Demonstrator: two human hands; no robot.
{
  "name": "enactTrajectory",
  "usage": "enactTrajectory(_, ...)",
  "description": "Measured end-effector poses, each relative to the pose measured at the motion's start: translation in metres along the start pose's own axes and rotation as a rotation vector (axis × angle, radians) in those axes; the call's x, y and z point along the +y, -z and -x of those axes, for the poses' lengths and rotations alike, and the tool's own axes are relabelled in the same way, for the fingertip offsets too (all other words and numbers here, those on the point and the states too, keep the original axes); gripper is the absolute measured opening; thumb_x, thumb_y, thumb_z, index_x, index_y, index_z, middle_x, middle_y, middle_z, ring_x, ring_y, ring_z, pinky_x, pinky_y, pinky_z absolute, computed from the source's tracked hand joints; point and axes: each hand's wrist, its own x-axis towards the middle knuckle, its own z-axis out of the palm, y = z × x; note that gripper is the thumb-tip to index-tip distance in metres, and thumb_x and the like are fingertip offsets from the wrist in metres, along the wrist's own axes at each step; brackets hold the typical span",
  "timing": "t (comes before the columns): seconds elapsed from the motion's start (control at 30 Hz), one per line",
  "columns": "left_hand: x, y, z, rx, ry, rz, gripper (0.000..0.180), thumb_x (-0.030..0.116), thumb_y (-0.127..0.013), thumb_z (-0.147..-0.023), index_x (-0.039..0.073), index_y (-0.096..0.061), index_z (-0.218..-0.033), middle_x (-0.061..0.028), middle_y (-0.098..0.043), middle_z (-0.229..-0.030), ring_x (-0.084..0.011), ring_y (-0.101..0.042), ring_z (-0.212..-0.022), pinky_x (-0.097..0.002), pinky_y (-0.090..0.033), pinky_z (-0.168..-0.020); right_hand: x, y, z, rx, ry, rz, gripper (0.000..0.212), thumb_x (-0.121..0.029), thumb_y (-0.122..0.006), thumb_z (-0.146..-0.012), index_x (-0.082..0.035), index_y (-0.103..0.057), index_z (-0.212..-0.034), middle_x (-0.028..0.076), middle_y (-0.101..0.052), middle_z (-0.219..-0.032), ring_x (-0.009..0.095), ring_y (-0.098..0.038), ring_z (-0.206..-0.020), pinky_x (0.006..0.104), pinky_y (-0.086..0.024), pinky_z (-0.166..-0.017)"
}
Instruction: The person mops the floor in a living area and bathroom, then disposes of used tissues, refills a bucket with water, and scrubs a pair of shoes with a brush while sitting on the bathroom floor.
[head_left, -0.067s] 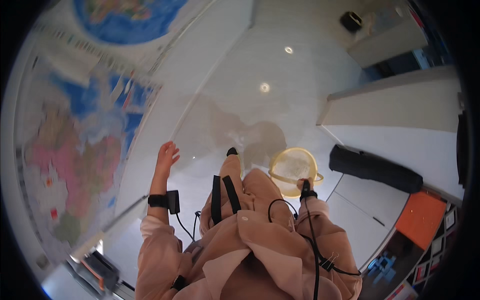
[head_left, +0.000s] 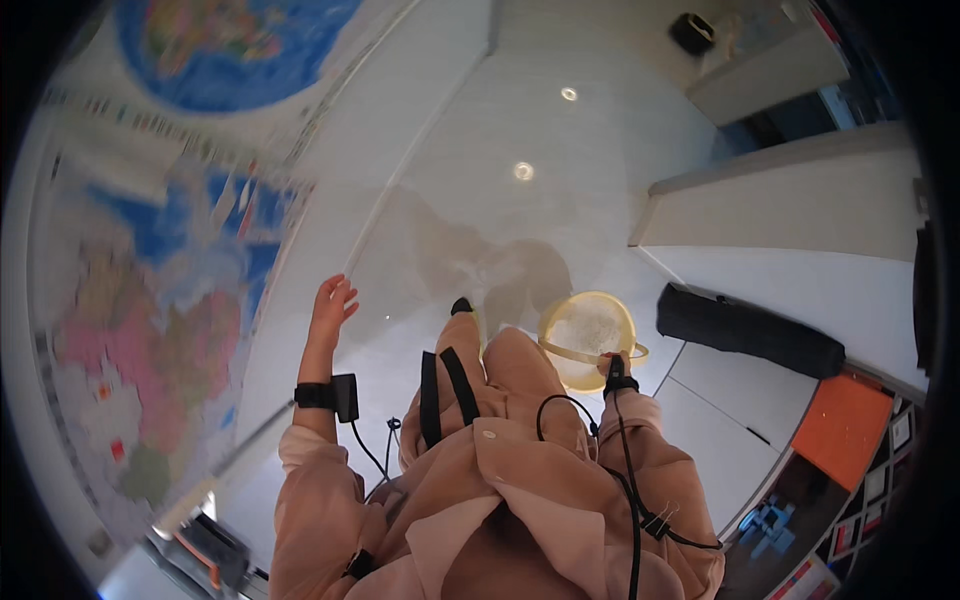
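Note:
My right hand point(head_left: 614, 366) is closed round the handle point(head_left: 570, 352) of a yellow-rimmed bucket point(head_left: 632, 318), which hangs in front of my right thigh. Whitish, glinting stuff point(head_left: 588, 328) shows inside the bucket; I cannot make out what it is. My left hand point(head_left: 335, 298) is raised out to the left, fingers slightly bent and apart, with nothing in it. Black bands with small devices are strapped round both wrists. One of my feet point(head_left: 461, 305), dark at the tip, shows ahead on the floor.
Pale glossy floor point(head_left: 470, 130) stretches ahead. Large maps point(head_left: 150, 370) cover the left wall. On the right lie a long black bag point(head_left: 750, 333) on white cabinets point(head_left: 735, 400), an orange panel point(head_left: 843, 425) and a shelf. A low partition point(head_left: 780, 195) stands farther ahead; black cables hang by my right arm.
The view has shifted slightly, so the wall maps appear a little farther left. My right hand still grips the bucket's handle, and my left hand remains raised.

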Motion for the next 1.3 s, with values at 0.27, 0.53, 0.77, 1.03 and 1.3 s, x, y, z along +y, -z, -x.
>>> enactTrajectory(0.27, 0.124, -0.171, -0.088, -0.170, -0.069, -0.092, 0.050, 0.031, -0.055, -0.087, 0.004, -0.040, -0.126, -0.0095, -0.048, -0.119, -0.0200, -0.052, -0.107, -0.0308, -0.048, -0.083, -0.149, 0.002, -0.089, -0.989, -0.211, -0.298, 0.018, -0.022, -0.049, -0.083, -0.008, -0.060, -0.082, 0.011, -0.063, -0.076, 0.027, -0.058, -0.062, 0.0359, -0.048, -0.057)
enactTrajectory(0.53, 0.261, -0.303, -0.143, -0.109, 0.048, -0.346, 0.053, 0.034, -0.055, -0.087, 0.004, -0.038, -0.127, -0.0106, -0.046, -0.120, -0.0224, -0.050, -0.110, -0.0336, -0.046, -0.087, -0.226, -0.161, -0.138, 0.166, -0.189, -0.101, 0.023, -0.024, -0.044, -0.085, -0.005, -0.046, -0.072, 0.009, -0.047, -0.059, 0.023, -0.049, -0.052, 0.0363, -0.045, -0.049)
enactTrajectory(0.77, 0.351, -0.472, -0.290, -0.346, -0.047, -0.334, 0.056, 0.036, -0.054, -0.088, 0.001, -0.037, -0.128, -0.0111, -0.044, -0.123, -0.0244, -0.049, -0.112, -0.0352, -0.045, -0.090, -0.323, -0.274, -0.208, 0.154, -0.133, -0.030, 0.031, -0.032, -0.047, -0.088, -0.005, -0.046, -0.072, 0.009, -0.049, -0.057, 0.023, -0.052, -0.051, 0.0348, -0.044, -0.046)
enactTrajectory(1.03, 0.445, -0.676, -0.383, -0.462, -0.035, -0.509, 0.054, 0.035, -0.054, -0.088, 0.001, -0.038, -0.127, -0.0121, -0.044, -0.123, -0.0250, -0.049, -0.112, -0.0374, -0.044, -0.092, -0.454, -0.420, -0.272, 0.242, -0.233, -0.192, 0.028, -0.029, -0.050, -0.089, -0.007, -0.046, -0.072, 0.005, -0.045, -0.059, 0.019, -0.047, -0.048, 0.0338, -0.043, -0.046)
enactTrajectory(1.3, 0.530, -0.868, -0.389, -0.522, -0.233, -0.499, 0.048, 0.028, -0.054, -0.089, 0.000, -0.041, -0.125, -0.0107, -0.047, -0.118, -0.0218, -0.052, -0.107, -0.0340, -0.047, -0.087, -0.578, -0.447, -0.374, 0.055, -0.097, 0.093, 0.030, -0.030, -0.051, -0.084, 0.000, -0.056, -0.081, 0.011, -0.059, -0.070, 0.020, -0.056, -0.055, 0.0348, -0.046, -0.052)
